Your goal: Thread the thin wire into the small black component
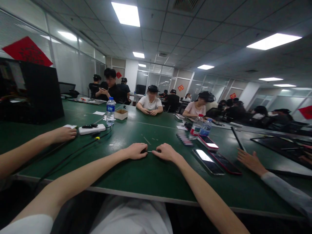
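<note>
My left hand [136,151] rests low over the green table [146,175], its fingers curled and closed. Opposite it, my right hand [166,152] is closed the same way, thumb against the fingers. A thin, pale strip [149,151] spans the small gap between both sets of fingertips. Each hand seems to pinch one end of it; what it is made of is too small to tell. Just beyond the hands, a few thin clear slivers [147,139] lie on the tabletop.
At left are a co-worker's hand [64,134], a white power strip [92,129] and a black cable [70,149]. Farther off stand a water bottle [110,112] and an open box [121,114]. Phones [208,162] lie at right, near another person's hand [252,162] holding a dark flat object [238,139].
</note>
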### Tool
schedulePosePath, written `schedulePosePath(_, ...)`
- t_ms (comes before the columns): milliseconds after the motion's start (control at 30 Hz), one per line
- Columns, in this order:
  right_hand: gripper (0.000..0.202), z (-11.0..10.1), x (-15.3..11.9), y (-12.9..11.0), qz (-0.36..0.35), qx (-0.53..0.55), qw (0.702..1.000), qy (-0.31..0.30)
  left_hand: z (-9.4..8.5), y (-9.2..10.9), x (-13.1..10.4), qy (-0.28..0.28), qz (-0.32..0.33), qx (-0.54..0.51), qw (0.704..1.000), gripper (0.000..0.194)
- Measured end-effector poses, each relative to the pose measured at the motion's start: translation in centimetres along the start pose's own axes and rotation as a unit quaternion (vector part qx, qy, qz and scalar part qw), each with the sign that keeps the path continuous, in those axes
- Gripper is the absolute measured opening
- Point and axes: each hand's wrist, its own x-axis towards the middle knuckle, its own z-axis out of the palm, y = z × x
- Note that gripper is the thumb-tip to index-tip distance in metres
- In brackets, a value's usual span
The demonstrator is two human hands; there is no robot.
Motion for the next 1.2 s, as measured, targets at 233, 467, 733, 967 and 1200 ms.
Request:
schedulePosePath(233, 0.064, 0.28, 0.04, 0.18, -0.009, -0.017, 1.000, 0.010, -0.10, -0.01, -0.01, -0.006, 0.007, -0.008, 1.000, 0.022)
schedulePosePath(467, 0.063, 0.84, 0.36, 0.62, -0.031, -0.037, 0.998, 0.033, -0.06, -0.01, 0.06, -0.008, 0.003, -0.011, 1.000, 0.021)
schedulePosePath(733, 0.066, 0.46, 0.22, 0.53, -0.035, -0.030, 0.999, 0.027, -0.15, 0.02, 0.10, -0.009, 0.004, -0.009, 1.000, 0.021)
schedulePosePath(967, 0.063, 0.15, 0.23, 0.45, -0.034, -0.035, 0.998, 0.031, -0.49, 0.21, -0.01, -0.012, 0.008, -0.005, 1.000, 0.022)
schedulePosePath(1200, 0.062, -0.01, 0.27, 0.56, -0.039, -0.015, 0.999, 0.028, -0.79, 0.28, 0.04, -0.016, 0.009, 0.001, 1.000, 0.021)
